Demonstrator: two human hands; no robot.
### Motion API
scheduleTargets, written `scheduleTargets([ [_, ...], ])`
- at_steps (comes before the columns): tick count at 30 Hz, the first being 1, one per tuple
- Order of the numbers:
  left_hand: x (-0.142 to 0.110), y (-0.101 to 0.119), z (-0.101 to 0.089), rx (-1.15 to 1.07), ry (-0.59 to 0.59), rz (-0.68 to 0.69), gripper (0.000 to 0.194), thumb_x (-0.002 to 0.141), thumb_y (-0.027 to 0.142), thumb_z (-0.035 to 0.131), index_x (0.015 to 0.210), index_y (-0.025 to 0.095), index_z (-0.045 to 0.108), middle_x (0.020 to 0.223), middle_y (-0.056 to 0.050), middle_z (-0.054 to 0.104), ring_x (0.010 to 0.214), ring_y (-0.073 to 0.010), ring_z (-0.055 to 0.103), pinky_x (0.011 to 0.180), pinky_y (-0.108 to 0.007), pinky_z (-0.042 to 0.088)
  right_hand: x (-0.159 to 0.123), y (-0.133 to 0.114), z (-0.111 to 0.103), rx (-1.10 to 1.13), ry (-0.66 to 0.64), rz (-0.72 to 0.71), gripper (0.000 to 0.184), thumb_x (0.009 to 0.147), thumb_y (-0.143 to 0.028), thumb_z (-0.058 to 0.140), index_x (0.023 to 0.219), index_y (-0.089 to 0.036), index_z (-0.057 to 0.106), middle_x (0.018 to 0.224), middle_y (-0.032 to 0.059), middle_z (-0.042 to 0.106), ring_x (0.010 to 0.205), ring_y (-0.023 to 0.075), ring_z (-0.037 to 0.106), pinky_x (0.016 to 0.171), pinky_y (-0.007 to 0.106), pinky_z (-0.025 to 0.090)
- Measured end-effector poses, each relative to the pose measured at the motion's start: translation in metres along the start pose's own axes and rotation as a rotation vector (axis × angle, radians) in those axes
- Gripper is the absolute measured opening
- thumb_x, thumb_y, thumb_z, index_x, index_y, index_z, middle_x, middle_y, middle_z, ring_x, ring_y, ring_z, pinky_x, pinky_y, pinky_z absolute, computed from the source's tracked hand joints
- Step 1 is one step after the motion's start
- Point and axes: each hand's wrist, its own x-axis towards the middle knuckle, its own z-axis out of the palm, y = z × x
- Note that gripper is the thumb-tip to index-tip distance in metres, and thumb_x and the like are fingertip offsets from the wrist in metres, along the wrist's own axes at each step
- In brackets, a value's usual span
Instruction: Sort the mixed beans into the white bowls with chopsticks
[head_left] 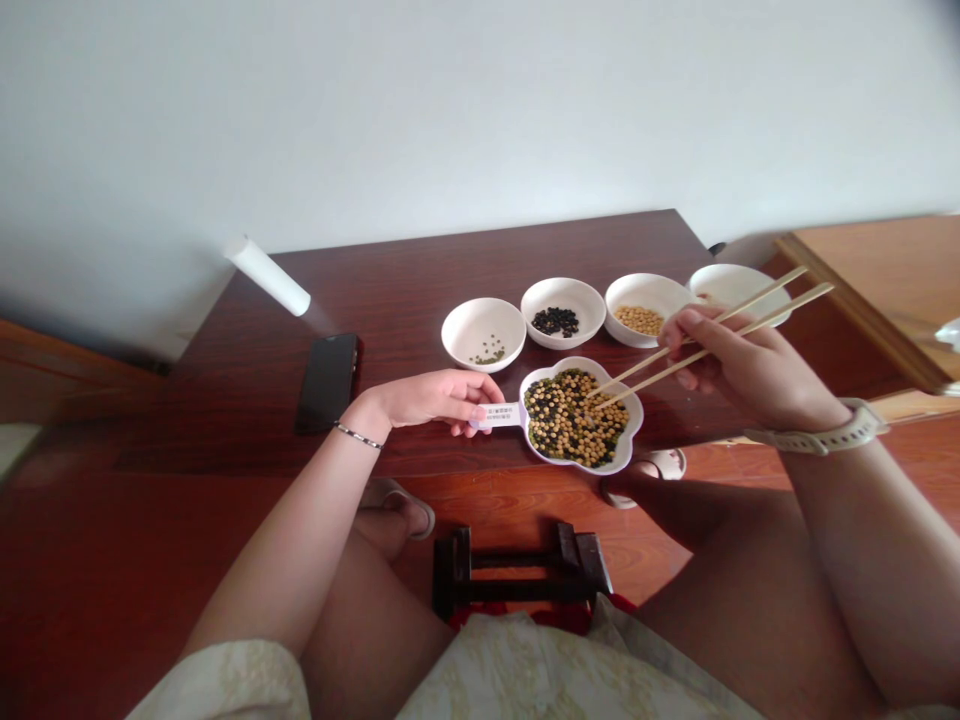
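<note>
Black smartphone (327,383) on dark wood table (480,250); white tube (267,275) at its corner; wooden stand (517,562) on floor (150,560).

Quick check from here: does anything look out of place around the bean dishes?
Around the white bowls nothing looks spilled. The odd item is a white cylinder lying across the far-left edge of the wooden table, partly overhanging it, apart from everything else.

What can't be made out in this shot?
Head view:
Fourth white bowl: contents hidden by the right hand and chopsticks.
Chopstick tips: lost among the beans in the flower-shaped dish.
Handle label: print too small to read, one end covered by the left hand.
Wooden board: cut off by the right edge.
</note>
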Motion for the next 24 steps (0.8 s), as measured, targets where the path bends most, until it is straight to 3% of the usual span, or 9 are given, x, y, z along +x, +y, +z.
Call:
scheduleTargets([
  [14,0.0005,0.0009,0.0009,0.001,0.001,0.004,0.034,0.094,0.031,0.074,0.122,0.015,0.065,0.103,-0.011,0.074,0.079,-0.0129,0.068,0.063,-0.021,0.053,0.001,0.0051,-0.0024,-0.074,-0.059,0.04,0.04,0.103,-0.052,0.058,0.08,-0.02,0.067,0.056,0.0037,0.061,0.047,0.0126,0.052,0.044,0.023,0.037],
  [24,0.0008,0.0019,0.0011,0.003,-0.001,0.004,0.034,0.094,0.032,0.075,0.122,0.015,0.065,0.103,-0.011,0.075,0.079,-0.0134,0.069,0.063,-0.022,0.054,-0.0003,0.0036,-0.0015,-0.023,0.002,0.007,0.037,0.101,-0.052,0.061,0.081,-0.021,0.068,0.054,0.003,0.058,0.044,0.0126,0.051,0.041,0.022,0.038],
])
